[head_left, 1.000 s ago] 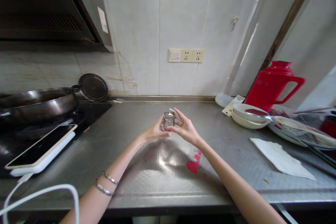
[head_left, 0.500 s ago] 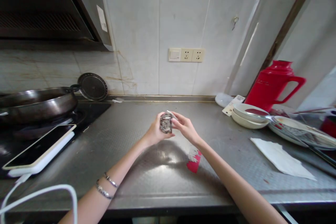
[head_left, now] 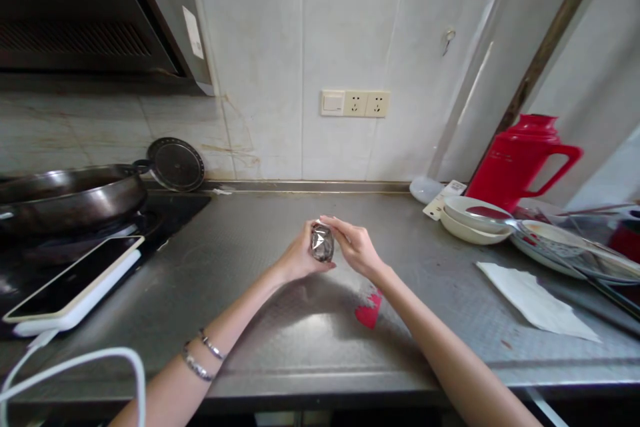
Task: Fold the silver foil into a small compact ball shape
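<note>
Silvery packet is gripped between the left hand and the right hand, raised above the steel counter. Both hands are closed narrowly around it, fingertips touching. A red scrap is seen just below the right wrist.

Left hand and right hand pinch a clear wrapper above the steel counter.

The wok runs off the left edge, the white cable exits bottom-left, and fingers hide most of that shiny little packet.
</note>
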Tool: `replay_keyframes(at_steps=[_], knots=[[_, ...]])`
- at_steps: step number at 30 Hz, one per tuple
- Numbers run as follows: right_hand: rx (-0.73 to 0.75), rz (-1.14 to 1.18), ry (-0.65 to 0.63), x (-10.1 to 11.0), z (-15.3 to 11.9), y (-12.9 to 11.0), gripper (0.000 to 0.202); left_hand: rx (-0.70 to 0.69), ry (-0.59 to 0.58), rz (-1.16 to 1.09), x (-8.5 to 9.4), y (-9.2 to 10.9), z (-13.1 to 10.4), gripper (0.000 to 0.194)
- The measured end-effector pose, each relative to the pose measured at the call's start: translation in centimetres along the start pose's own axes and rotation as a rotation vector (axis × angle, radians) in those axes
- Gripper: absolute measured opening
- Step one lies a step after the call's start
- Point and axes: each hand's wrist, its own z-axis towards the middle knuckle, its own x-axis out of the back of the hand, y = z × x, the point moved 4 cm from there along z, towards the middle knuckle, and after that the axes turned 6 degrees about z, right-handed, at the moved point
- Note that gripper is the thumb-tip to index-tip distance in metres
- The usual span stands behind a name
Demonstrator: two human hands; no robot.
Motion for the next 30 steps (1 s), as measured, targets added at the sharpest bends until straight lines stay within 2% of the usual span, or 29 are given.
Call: replay_keyframes(at_steps=[7,14,20,24,27,30], knots=[[0.154,-0.018,-0.133,-0.6,-0.2,-1.1,0.039,-0.055,0.032,-0.011,0.1,-0.2,0.3,0.088],[0.24,-0.076,-0.146,-0.6,-0.4,-1.7,0.041,-0.066,0.117,-0.031,0.3,0.5,0.4,0.073],[0.36,-0.239,-0.182,-1.3,-0.7,-2.5,0.048,0.036,0.148,-0.042,0.4,-0.2,0.4,0.075],[0.473,-0.329,-0.242,-2.6,-1.4,-3.4,0.048,0.155,0.09,-0.188,0.8,-1.3,0.3,0.072],[0.505,-0.332,-0.288,-3.3,-1.6,-4.0,0.048,0.14,0.124,-0.253,1.6,-1.7,0.6,0.072],[0.473,-0.279,-0.19,-2.5,-1.3,-4.2,0.046,0.19,0.144,-0.247,1.9,-1.6,0.8,0.074]])
